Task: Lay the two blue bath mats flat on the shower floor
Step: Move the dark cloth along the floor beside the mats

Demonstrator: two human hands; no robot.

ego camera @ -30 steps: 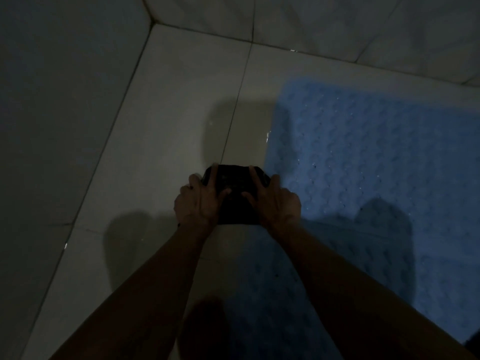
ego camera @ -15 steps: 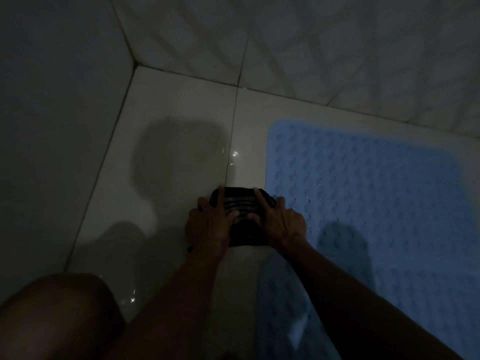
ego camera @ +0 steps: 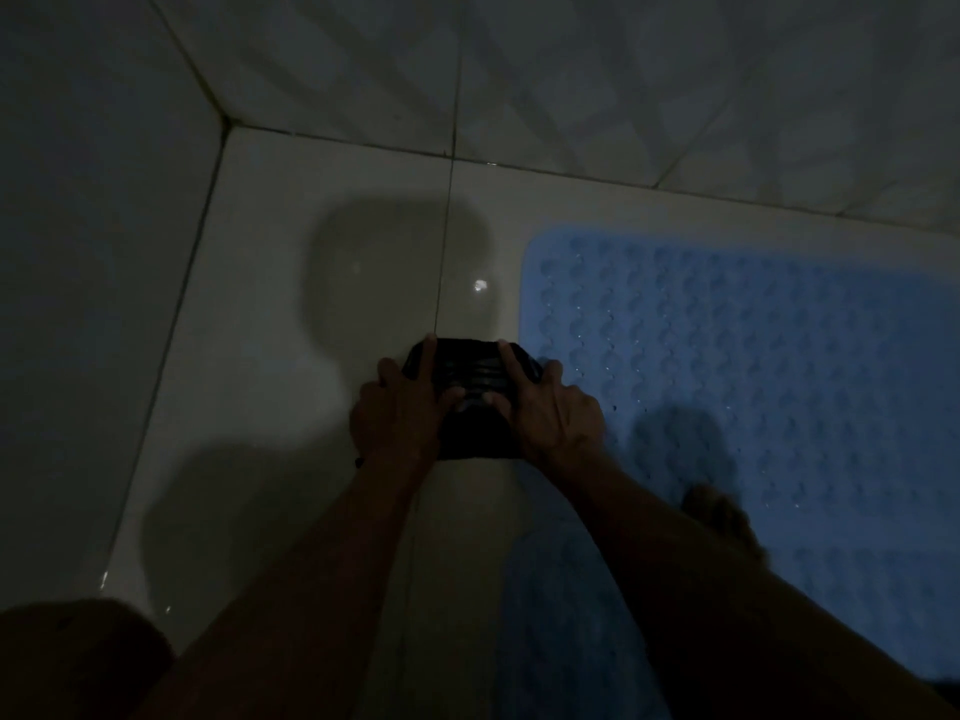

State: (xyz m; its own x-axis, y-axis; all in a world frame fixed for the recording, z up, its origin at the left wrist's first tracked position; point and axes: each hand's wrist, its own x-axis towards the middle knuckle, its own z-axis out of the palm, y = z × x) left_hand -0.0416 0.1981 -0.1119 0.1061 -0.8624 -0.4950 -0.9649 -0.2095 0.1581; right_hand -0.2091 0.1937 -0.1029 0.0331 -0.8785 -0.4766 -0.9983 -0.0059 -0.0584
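Mat: the blue rubber bath mat with a bumpy, dimpled surface (ego camera: 753, 366) lies flat on the shower floor to your right, its rounded far-left corner just short of the back wall.
Second mat: a darker blue textured mat (ego camera: 561, 615) lies in shadow below your right forearm; you cannot tell where it ends against the first one.
Held object: a small black ribbed device (ego camera: 470, 394) sits between both your hands, above the floor at the left edge of the blue mat; what it is cannot be told in this light.
Left hand: your left hand (ego camera: 397, 415) grasps the device's left side, forefinger stretched along its top corner, thumb on its face.
Right hand: your right hand (ego camera: 550, 413) grasps the right side in the same way, forefinger out along the top edge.
Floor: the glossy pale tiled shower floor (ego camera: 291, 387) carries a small bright glint and the soft shadows of your head and arms.
Walls: grey tiled walls (ego camera: 623, 80) meet in the corner at upper left.
Lower left: your bare knee (ego camera: 78, 662) shows in the dark.
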